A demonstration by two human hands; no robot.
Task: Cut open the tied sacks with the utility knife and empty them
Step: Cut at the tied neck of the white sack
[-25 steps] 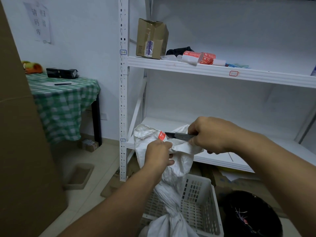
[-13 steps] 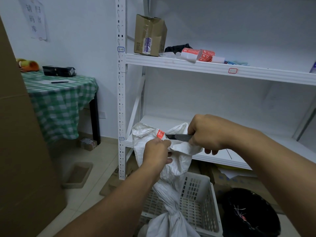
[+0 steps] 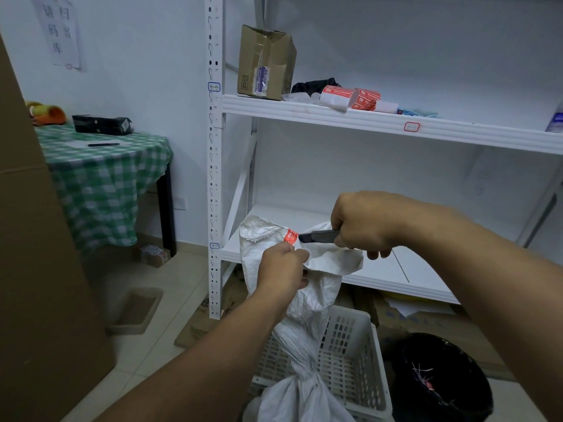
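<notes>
Left fingers pinching sack neck, right fingers around utility knife above.

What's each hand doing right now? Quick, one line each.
Left hand: closed, gripping the neck of the white sack by its red tag.
Right hand: closed around the utility knife, tip at the tag.

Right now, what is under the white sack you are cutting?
Under the hanging white sack stands a white slotted basket; the sack's tied lower bulge hides part of its inside, so any contents there cannot be seen. A black bin stands beside the basket.
</notes>
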